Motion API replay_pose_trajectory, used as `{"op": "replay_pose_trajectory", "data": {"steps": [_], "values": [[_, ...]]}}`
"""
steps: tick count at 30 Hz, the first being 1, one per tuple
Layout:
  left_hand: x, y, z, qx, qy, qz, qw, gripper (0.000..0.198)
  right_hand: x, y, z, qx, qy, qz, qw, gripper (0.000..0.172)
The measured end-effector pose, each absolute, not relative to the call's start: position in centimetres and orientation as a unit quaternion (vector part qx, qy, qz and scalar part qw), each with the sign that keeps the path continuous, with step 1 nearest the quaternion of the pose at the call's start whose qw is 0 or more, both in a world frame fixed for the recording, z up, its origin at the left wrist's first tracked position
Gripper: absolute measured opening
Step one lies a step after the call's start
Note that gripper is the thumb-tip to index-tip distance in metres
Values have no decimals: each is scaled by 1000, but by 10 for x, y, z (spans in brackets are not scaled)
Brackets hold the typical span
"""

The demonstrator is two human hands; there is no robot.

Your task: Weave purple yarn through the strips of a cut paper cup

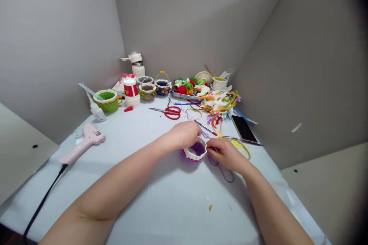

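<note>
A small cup (194, 157), wrapped in purple yarn below a white rim with a red band, stands on the table in front of me. My left hand (186, 134) is closed over its far left rim, with the fingertips hidden behind the hand. At the right side of the rim, my right hand (225, 150) pinches a strand of purple yarn (227, 179), which loops out onto the table beneath it. Just beyond both hands lies a pen (206, 128) with a red end.
Red-handled scissors (172, 113) lie beyond my left hand. A pink glue gun (83, 144) and a glue bottle (97, 111) sit left. Decorated little baskets (147, 92) and a tray (186, 95) heaped with yarn line the back. A phone (245, 129) rests right.
</note>
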State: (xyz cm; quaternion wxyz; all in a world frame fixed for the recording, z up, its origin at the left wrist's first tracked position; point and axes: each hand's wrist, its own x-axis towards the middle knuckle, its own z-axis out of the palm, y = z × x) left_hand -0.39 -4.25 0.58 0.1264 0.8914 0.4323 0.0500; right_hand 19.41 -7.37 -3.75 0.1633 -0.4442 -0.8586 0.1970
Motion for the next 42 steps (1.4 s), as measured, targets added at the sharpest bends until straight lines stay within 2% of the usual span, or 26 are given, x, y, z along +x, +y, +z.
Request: {"op": "replay_pose_trajectory", "data": {"steps": [5,9,16,25,33,42], "values": [[-3,-51,19,885,458,-24,82,19,188,-71,-46,-454,-829,239,223,19],[-4,-55,22,876,475,-50,76,20,182,-70,-53,-457,-818,256,239,20],[-5,-43,5,894,412,71,163,19,180,-69,-57,-457,-810,273,246,21],[-5,-33,-4,895,387,89,205,18,193,-69,-54,-485,-776,299,270,23],[-2,-36,-3,891,380,108,225,21,199,-72,-44,-479,-791,305,228,27],[-2,-37,-3,890,391,108,206,20,195,-82,2,-506,-813,245,149,26]]}}
